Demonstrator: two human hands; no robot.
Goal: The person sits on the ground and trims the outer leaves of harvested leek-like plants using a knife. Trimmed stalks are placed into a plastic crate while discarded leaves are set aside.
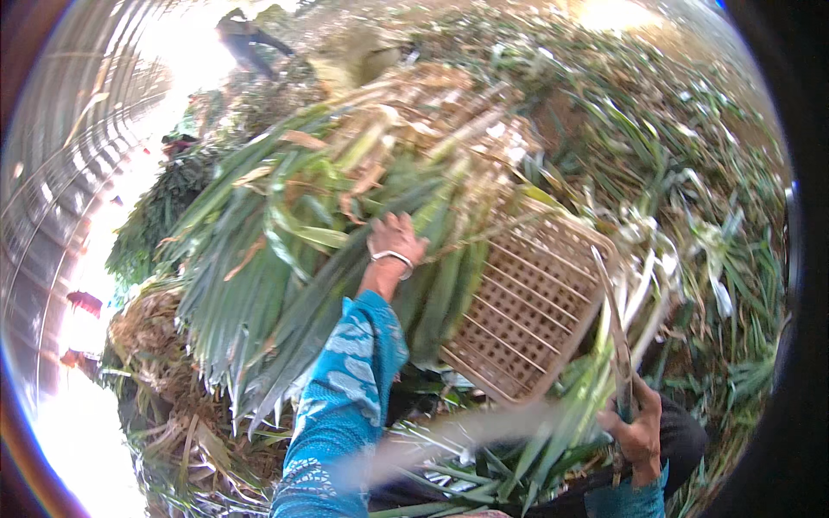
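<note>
A large heap of leeks (259, 311), with long green leaves and some dry brown ones, lies in front of me. My left hand (396, 238), wearing a white bracelet, is on the leaves in the middle of the heap. Whether its fingers close around any leaves is hard to see. My right hand (636, 424) grips a long, slightly curved knife (615, 311) at lower right, its blade pointing up and away. Beside the blade lie several leeks with white stalks (641, 330). A beige plastic crate (528, 311) sits tilted between my hands, partly covered by leaves.
Cut leaves and trimmings (699, 175) cover the ground on the right. A dry, brown heap (155, 337) lies at left. A person (249, 42) stands far back beside more piled greens. Corrugated sheeting (78, 129) runs along the left. A pale blurred streak crosses the lower foreground.
</note>
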